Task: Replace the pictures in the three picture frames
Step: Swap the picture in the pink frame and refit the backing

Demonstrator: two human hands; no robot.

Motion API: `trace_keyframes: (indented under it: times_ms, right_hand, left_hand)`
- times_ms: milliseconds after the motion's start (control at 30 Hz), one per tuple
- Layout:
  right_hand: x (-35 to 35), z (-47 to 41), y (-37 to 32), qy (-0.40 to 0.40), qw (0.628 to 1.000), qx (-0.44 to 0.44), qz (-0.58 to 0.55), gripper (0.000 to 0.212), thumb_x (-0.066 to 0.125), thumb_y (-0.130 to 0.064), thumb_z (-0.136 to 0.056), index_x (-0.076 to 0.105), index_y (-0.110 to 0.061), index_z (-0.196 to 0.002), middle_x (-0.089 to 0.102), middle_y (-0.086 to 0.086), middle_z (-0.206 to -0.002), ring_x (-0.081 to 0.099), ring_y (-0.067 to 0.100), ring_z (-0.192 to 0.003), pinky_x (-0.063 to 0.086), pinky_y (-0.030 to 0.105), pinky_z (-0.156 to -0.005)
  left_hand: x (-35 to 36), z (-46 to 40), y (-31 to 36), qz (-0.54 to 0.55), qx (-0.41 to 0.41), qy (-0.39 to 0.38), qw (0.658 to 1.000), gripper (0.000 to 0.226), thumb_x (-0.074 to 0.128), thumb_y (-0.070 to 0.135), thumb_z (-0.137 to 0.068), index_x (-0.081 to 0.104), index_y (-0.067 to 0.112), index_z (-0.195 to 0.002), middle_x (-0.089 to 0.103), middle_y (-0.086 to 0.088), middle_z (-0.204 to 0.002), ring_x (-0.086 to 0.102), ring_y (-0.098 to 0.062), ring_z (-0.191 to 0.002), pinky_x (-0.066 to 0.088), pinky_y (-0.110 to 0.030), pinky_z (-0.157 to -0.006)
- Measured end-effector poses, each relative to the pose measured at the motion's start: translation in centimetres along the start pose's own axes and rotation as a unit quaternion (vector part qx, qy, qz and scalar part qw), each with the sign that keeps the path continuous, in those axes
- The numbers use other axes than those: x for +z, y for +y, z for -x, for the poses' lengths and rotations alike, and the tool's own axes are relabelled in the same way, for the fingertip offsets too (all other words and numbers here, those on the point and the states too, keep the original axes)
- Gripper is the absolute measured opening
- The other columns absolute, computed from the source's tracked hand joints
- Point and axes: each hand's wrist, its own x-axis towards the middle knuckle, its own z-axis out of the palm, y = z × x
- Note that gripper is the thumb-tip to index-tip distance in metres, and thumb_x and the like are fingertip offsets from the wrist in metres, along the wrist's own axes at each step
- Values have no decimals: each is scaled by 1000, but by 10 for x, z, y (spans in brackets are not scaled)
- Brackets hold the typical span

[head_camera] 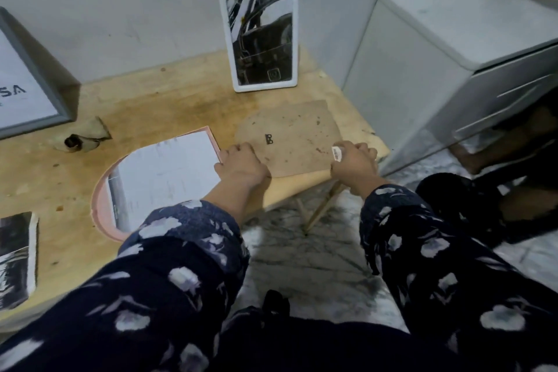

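Two hands meet a brown backing board [290,139] lying flat at the wooden table's [169,100] 3 o'clock corner. Left hand [240,164] grips the board's 9 o'clock edge with curled fingers; right hand [354,160] pinches its 4 o'clock corner. Just beside the board at 9 o'clock lies a pink arched frame [101,205] with a white picture [169,172] on it. At 12 o'clock a white frame [259,38] stands against the wall, a grey frame [39,78] leans at 10 o'clock, and a dark print [16,257] lies at 8 o'clock.
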Motion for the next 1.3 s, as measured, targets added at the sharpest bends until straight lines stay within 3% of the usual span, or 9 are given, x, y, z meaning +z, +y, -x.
trace_keyframes:
  times_ms: [267, 500, 600, 667, 833, 900, 1033, 1167, 1300]
  right_hand:
    - [8, -3, 8, 32, 994, -2, -108, 57, 46, -6, -81, 46, -23, -135, 47, 9, -132, 37, 31, -120, 34, 40, -103]
    - [-2, -15, -1, 0, 951, 116, -286, 60, 48, -7, -89, 31, -9, -146, 38, 12, -148, 37, 31, -135, 34, 42, -111]
    - [-6, -14, -5, -11, 930, 140, -339, 45, 43, 0, -92, 47, -5, -137, 49, 12, -140, 49, 29, -123, 40, 37, -106]
    - [-4, -13, -13, -12, 930, 115, -348, 34, 45, -1, -92, 61, -7, -122, 63, 11, -123, 59, 26, -101, 50, 38, -96]
    - [2, -5, -44, -33, 936, 40, -347, 41, 42, 3, -92, 55, -14, -128, 60, 2, -103, 58, 16, -79, 51, 25, -68]
    - [7, 1, -58, -61, 939, 6, -339, 42, 45, 4, -91, 53, -14, -129, 58, 1, -102, 58, 16, -80, 49, 22, -64]
    - [27, 11, -86, -105, 939, -54, -322, 43, 51, 1, -89, 55, -14, -129, 63, 0, -115, 61, 20, -95, 53, 28, -76]
    - [46, 23, -111, -132, 944, -97, -286, 41, 53, -1, -88, 57, -15, -126, 63, 2, -102, 60, 19, -88, 44, 19, -57]
    - [59, 31, -133, -161, 950, -133, -231, 44, 57, -1, -85, 57, -15, -127, 59, -2, -96, 57, 16, -85, 41, 20, -60]
  left_hand:
    - [7, -6, 7, 80, -60, 30, 995, 69, 71, 40, -76, 42, 16, -135, 43, -14, -135, 40, -36, -126, 36, -45, -105]
    - [-2, -14, 4, 158, -94, 52, 982, 86, 85, 27, -65, 37, 19, -137, 41, -12, -137, 36, -33, -128, 35, -42, -105]
    - [-7, -14, -2, 158, -100, 73, 980, 94, 87, 30, -65, 32, 17, -141, 38, -13, -140, 34, -35, -131, 33, -44, -105]
    - [-13, -13, -10, 173, -108, 77, 976, 94, 87, 29, -64, 32, 16, -139, 37, -14, -139, 33, -36, -130, 34, -46, -104]
    - [-33, -7, -45, 203, -108, 107, 967, 92, 84, 26, -65, 32, 21, -141, 31, -12, -139, 29, -35, -130, 34, -47, -106]
    - [-41, -2, -67, 217, -113, 139, 960, 93, 82, 33, -67, 31, 22, -144, 31, -11, -140, 28, -34, -131, 34, -49, -107]
    - [-52, 14, -110, 257, -128, 190, 939, 97, 82, 45, -66, 31, 22, -145, 30, -9, -143, 27, -33, -135, 28, -49, -111]
    - [-56, 33, -142, 243, -164, 213, 932, 102, 82, 49, -65, 28, 22, -147, 28, -10, -146, 27, -33, -137, 27, -50, -112]
    - [-57, 49, -174, 245, -188, 230, 923, 104, 83, 50, -64, 29, 20, -148, 28, -11, -145, 26, -33, -136, 26, -51, -113]
